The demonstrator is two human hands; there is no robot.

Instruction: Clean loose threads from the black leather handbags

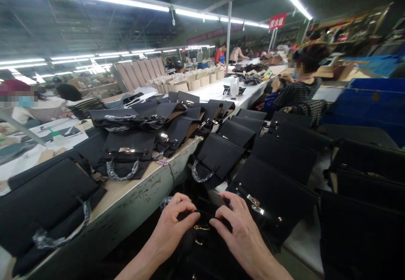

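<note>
On my feed, the L hand [175,221] pinches a black edge of the held bag [205,252] btwn thumb & index; the R hand [236,223] pinches the same edge just beside it, other fingers curled behind w/ tips hidden. Held bag's low in the gap btwn the 2 worktops, below the near edge of the left worktop [152,183]; its bottom is cut off & it's black on dark, so can't tell its full outline or what carries it. Gold clasp [201,227] shows btwn the thumbs, gold loop [199,242] under it. Clear-wrapped handle [166,203] pokes out behind L hand, mostly hidden; can't tell whose bag. Right worktop [302,238] is mostly covered by black bags [275,189]; the ones at its near right corner are v. murky & run out of view. On the left worktop, a large bag [47,200] at the near end is clipped by my view's side; farther along the edge, overlapping bags in a heap [167,115] hide each other. Co-worker [297,94] beyond the right-hand bags: lower body hidden. Far bg too blurry.
</note>
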